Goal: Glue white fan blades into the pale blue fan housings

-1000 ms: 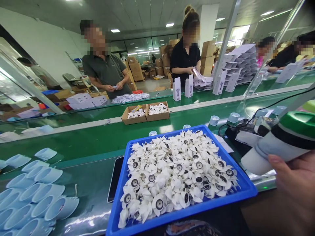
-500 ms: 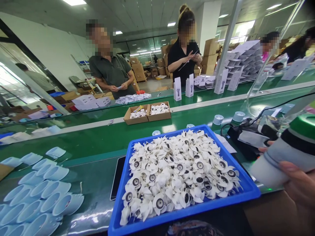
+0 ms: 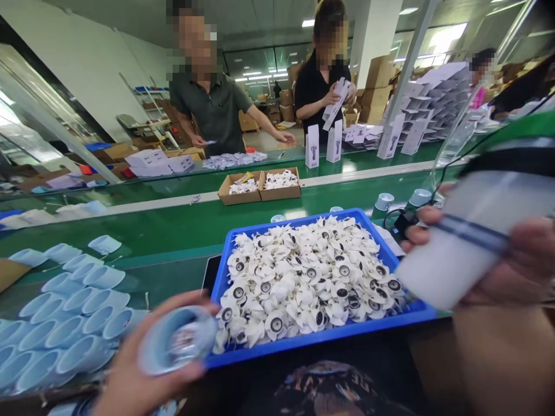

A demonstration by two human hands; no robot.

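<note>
My left hand (image 3: 143, 358) is closed around a light blue plastic cup-shaped housing (image 3: 150, 344), its round opening facing me and a small part blurred inside it. At the right, my right hand (image 3: 520, 260) grips a large whitish cylinder (image 3: 459, 242) with a black band and a green end; its exact kind I cannot make out. Between the hands lies a blue tray (image 3: 303, 348) heaped with small white fan blades (image 3: 295, 289), several showing dark round hubs. More blue housings (image 3: 87, 352) lie in rows to the left.
Two cardboard boxes (image 3: 260, 198) of white parts stand on the green conveyor (image 3: 182, 222). White printed cartons (image 3: 312, 147) stand beyond. Two co-workers (image 3: 208, 110) face me across the line. A black cable (image 3: 451, 164) runs at the right, and a dark flat device (image 3: 211, 271) lies beside the tray.
My left hand has come into view holding a blue housing. My right hand has moved left and nearer with the cylinder. One co-worker has stretched an arm out; the other now holds a white carton.
</note>
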